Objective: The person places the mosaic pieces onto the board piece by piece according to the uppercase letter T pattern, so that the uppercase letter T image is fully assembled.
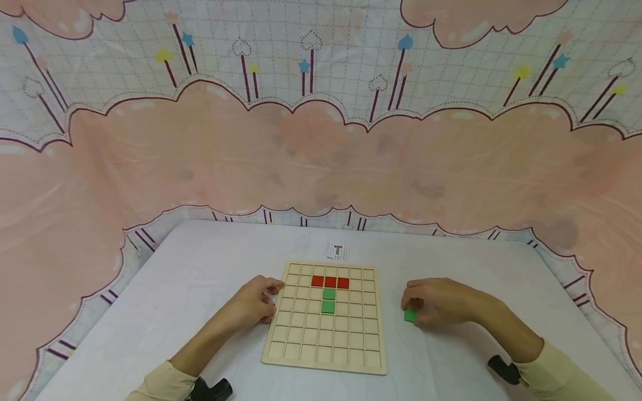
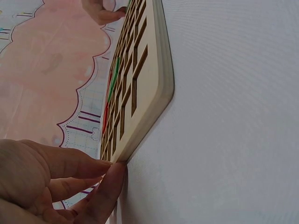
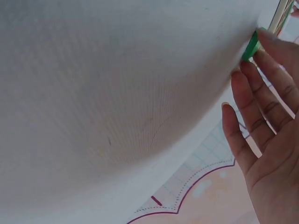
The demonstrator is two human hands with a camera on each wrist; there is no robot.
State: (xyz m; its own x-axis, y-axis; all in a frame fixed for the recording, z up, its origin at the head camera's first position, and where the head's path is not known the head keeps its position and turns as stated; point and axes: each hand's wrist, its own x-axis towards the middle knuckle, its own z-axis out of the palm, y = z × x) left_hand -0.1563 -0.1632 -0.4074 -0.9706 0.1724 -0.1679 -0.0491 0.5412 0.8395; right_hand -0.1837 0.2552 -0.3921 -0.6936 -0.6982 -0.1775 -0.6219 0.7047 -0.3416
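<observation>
A wooden grid board [image 1: 325, 365] lies flat on the white table. Three red tiles [image 1: 330, 282] form a row in its upper part, with two green tiles [image 1: 328, 306] in a column below the middle one. My left hand [image 1: 253, 301] pinches the board's left edge between thumb and fingers; the left wrist view shows the fingertips [image 2: 117, 175] at that edge. To the right of the board, my right hand [image 1: 443, 301] holds a green tile [image 1: 410, 315] between thumb and fingers, low at the tabletop. Part of this tile [image 3: 251, 46] is hidden by the fingers.
Just beyond the board's far edge lies a small card [image 1: 337, 251] printed with a red and green grid pattern. A patterned cloth [image 1: 321, 156] hangs behind the white table [image 1: 220, 250]. Dark devices [image 1: 504, 370] are worn at both wrists.
</observation>
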